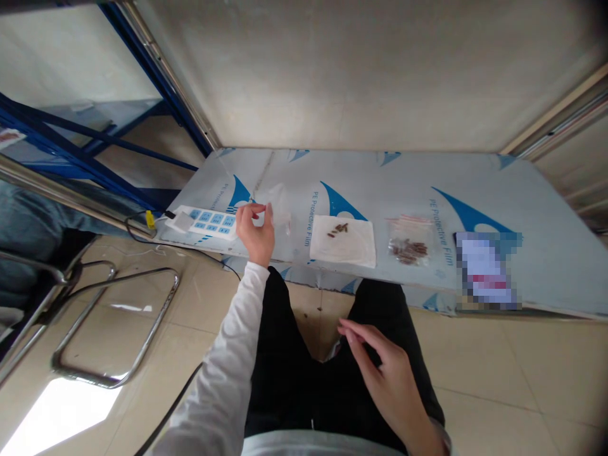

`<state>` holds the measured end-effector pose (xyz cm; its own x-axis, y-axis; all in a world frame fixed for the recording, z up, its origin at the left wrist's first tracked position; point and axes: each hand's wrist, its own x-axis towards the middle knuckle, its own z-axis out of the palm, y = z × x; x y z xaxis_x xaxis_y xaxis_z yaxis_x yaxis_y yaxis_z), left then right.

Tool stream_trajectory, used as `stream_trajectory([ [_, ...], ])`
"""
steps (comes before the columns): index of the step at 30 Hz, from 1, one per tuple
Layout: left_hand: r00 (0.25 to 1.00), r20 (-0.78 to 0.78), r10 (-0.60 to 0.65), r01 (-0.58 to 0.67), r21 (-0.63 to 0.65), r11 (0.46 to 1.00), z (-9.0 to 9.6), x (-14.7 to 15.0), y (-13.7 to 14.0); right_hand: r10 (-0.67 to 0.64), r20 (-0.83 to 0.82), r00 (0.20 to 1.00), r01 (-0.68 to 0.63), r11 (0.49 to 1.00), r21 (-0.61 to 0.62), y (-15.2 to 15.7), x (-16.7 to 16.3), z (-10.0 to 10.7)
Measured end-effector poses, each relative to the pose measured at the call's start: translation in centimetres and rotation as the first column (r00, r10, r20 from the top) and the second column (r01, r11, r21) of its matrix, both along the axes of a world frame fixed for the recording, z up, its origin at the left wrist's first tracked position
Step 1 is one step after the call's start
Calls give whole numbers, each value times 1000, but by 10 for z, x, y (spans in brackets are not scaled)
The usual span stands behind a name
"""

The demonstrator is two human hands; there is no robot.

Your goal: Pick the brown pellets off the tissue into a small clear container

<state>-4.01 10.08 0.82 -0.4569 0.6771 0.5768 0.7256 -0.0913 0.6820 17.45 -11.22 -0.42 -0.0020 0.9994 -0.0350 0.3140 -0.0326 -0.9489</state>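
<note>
At centre-left, the left hand point(256, 233) partly hides the power strip point(209, 222), its print illegibly small. Pixelation blurs a flat object point(485, 269) at right. The left edge crops a blue rack point(152, 73).

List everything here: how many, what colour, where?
film-covered bench: one, grey, centre
plastic power strip: one, white-blue, bench left
plastic piece: one, clear, strip's right
square sheet: one, white, mid-bench
oblong bits: several, brown, on sheet
plastic zip bag: one, clear, bits inside, right of sheet
blurred rectangular item: one, pale, right
metal frame: one, blue, left
tubular chair base: one, silver, lower left
cables: number unclear, black, left
tiled floor: one, beige, below
wall: one, pale, behind
trouser legs: two, black, below
left hand: one, white-sleeved, beside strip
right hand: one, above legs
</note>
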Motion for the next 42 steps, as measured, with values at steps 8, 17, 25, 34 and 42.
stream_trajectory([
  [8, 969, 148, -199, 179, 135, 975, 9, 79, -126, -250, -619, 744, 43, 943, -330, 54, -44, 48],
  [17, 919, 26, -395, 389, -239, 890, 7, 58, -175, -274, -358, 892, 202, 953, -225, 31, -8, 31],
  [25, 721, 461, -518, 685, -362, 632, 28, 63, -195, -75, 140, 987, 67, 996, 64, 12, -7, 42],
  [34, 773, 301, -558, 627, -498, 599, 33, 53, -197, -102, 249, 963, 100, 995, 18, 7, 4, 32],
  [42, 622, -72, -779, 710, -367, 601, 29, 51, -188, 0, 210, 978, -15, 997, 70, 14, 0, 48],
])
